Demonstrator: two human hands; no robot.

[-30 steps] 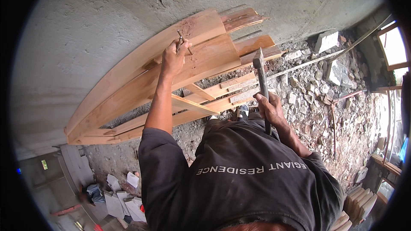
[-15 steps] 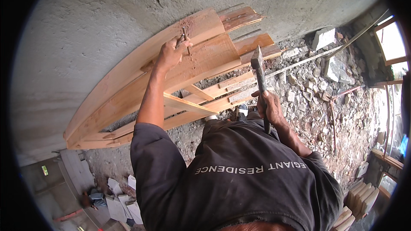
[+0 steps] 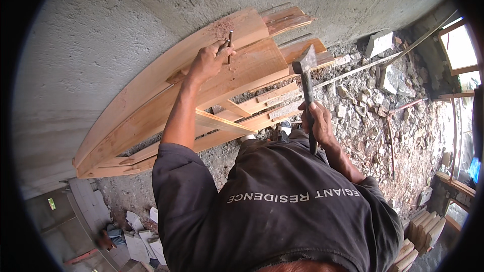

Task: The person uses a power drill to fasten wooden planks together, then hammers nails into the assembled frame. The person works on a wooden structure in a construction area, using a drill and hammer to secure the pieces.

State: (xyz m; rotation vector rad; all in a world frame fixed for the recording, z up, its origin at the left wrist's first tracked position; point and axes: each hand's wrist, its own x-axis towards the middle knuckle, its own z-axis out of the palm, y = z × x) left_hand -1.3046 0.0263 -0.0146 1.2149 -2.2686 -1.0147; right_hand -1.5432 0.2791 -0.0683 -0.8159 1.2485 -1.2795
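Observation:
My left hand [image 3: 207,64] is closed around a slim, dark metal rod [image 3: 231,40], chisel-like, held upright with a bright top end. Its lower end meets or hovers over a wide wooden board [image 3: 252,65]; contact is hard to tell. Reddish wood chips [image 3: 222,27] lie scattered around that spot. In my right hand [image 3: 320,123] is a hammer [image 3: 306,83], gripped by its dark handle. The hammer head [image 3: 305,60], blurred, is raised near the right end of the boards, apart from the rod.
The boards belong to a long wooden frame [image 3: 121,163] with crosspieces, resting by a rough grey concrete wall [image 3: 101,60]. Rubble [image 3: 373,111] covers the ground on the right, with a long pale strip [image 3: 353,73] across it. Stacked slabs [image 3: 426,229] stand at lower right.
My left hand and the rod have shifted slightly right along the board, the rod now more upright. The hammer head has turned and dipped a little in my right hand.

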